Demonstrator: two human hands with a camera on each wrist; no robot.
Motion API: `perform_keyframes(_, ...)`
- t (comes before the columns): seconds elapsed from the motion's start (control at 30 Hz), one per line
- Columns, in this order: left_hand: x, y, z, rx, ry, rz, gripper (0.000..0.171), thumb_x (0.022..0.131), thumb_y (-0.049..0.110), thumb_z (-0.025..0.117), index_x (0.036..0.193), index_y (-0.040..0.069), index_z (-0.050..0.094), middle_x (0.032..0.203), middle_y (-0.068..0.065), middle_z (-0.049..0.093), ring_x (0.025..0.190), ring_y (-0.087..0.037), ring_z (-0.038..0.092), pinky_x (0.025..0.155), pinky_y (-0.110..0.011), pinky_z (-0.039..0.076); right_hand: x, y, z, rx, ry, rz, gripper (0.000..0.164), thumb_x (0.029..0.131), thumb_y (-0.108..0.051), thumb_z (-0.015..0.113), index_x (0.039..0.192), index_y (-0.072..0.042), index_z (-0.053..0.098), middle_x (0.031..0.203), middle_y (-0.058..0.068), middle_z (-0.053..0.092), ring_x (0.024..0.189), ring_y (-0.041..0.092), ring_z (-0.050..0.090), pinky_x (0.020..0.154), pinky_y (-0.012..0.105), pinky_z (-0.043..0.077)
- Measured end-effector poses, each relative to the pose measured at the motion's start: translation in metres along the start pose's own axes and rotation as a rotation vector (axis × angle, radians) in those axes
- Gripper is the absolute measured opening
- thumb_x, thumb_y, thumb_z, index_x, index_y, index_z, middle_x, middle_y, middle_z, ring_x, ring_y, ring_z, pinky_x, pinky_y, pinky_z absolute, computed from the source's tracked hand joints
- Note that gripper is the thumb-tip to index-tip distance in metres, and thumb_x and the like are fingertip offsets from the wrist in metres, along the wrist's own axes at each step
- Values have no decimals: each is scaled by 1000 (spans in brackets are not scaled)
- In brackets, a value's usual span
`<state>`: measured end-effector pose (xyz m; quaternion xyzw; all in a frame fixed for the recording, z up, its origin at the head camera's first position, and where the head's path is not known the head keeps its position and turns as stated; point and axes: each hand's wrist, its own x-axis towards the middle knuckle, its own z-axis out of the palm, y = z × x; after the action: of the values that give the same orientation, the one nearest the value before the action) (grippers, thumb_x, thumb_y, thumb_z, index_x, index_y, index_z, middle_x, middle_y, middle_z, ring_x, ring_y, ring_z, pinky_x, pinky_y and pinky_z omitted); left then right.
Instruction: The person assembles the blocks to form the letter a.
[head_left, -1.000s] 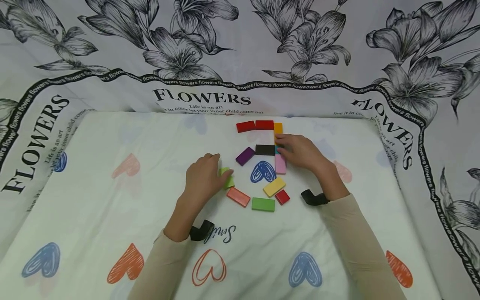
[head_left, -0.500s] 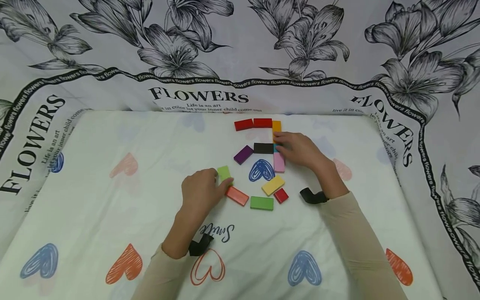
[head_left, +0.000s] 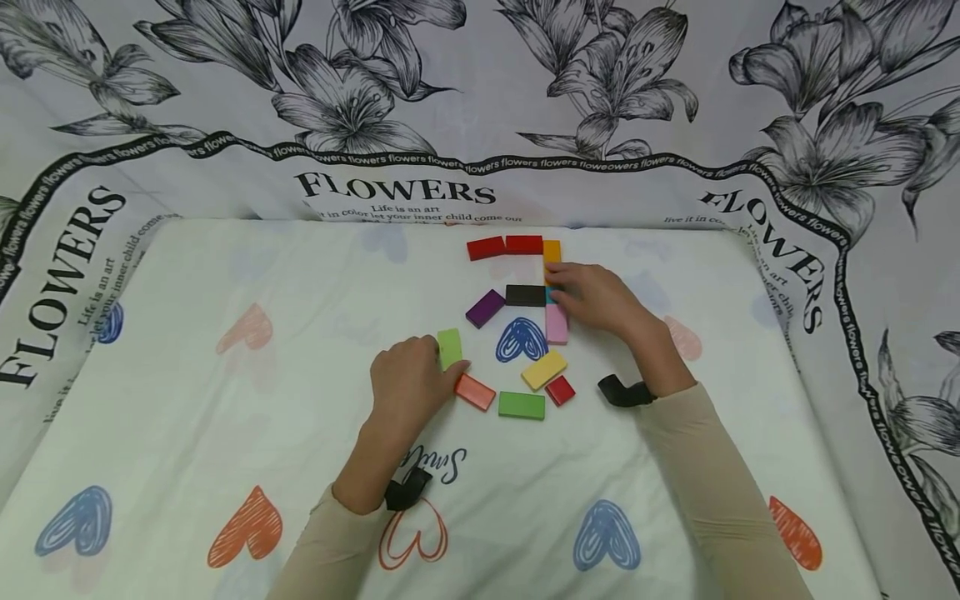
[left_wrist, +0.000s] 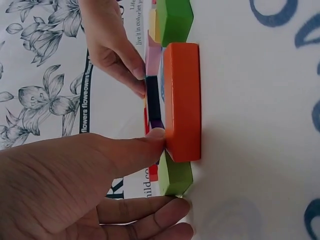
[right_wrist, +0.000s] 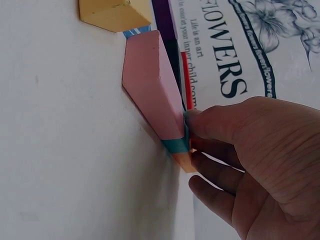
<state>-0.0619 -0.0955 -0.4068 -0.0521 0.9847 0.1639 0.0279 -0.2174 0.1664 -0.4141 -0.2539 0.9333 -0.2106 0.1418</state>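
My left hand (head_left: 408,379) pinches a light green block (head_left: 450,348) at the left of an arrangement of small coloured blocks. In the left wrist view its thumb lies along one side, at the end of an orange-red block (left_wrist: 182,100), and its other fingers are on the far side. My right hand (head_left: 596,296) rests its fingertips on the right-hand column, over a teal block (right_wrist: 176,145) and an orange block (head_left: 552,250). Directly below the teal one lies a pink block (head_left: 557,323); a black block (head_left: 525,296) meets the column from the left.
Two red blocks (head_left: 504,246) run along the top, and a purple block (head_left: 485,308) lies slanted beside the black one. Lower down are a yellow block (head_left: 544,370), a small red block (head_left: 560,390) and a green block (head_left: 521,406). A heart-printed cloth (head_left: 300,433) lies underneath.
The left hand drew back toward the person, then shifted slightly right and forward, and the light green block shows more fully. The right hand stays at the column.
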Motion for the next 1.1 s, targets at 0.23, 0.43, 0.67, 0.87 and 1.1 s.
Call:
perform_keyframes(0.23, 0, 2, -2, -39, -9, 6, 40, 92, 34, 80, 70, 5, 62, 58, -6, 52, 55, -22, 50, 56, -31, 31, 0, 1, 1, -3, 1, 8, 45, 105, -23, 65, 148, -9, 61, 161, 6, 55, 154, 33, 47, 127, 53, 38)
perform_keyframes(0.43, 3, 7, -3, -38, -26, 11, 41, 94, 31, 79, 67, 6, 60, 56, -4, 46, 55, -22, 47, 58, -32, 30, -1, 3, 1, 12, 0, 3, 45, 105, -22, 65, 148, -8, 61, 161, 7, 55, 154, 33, 47, 127, 53, 37)
perform_keyframes(0.67, 7, 15, -3, -34, -57, -5, 35, 94, 31, 78, 75, 5, 66, 58, -6, 51, 57, -22, 50, 62, -33, 34, 1, 2, 1, 6, -6, -7, 45, 105, -22, 65, 148, -8, 61, 161, 6, 55, 154, 33, 47, 127, 54, 37)
perform_keyframes(0.87, 10, 18, -2, -30, -70, -20, 33, 94, 33, 78, 85, 2, 71, 59, -6, 54, 59, -23, 53, 65, -35, 37, 2, 1, 0, 2, -10, -3, 45, 105, -23, 65, 148, -9, 61, 162, 6, 54, 154, 33, 46, 127, 54, 37)
perform_keyframes(1.1, 13, 20, 0, -18, -83, -8, 33, 94, 34, 79, 85, 2, 72, 59, -6, 54, 59, -22, 52, 65, -34, 36, 1, 2, 0, 8, -3, -1, 45, 105, -23, 66, 147, -8, 61, 160, 6, 55, 154, 33, 47, 127, 53, 37)
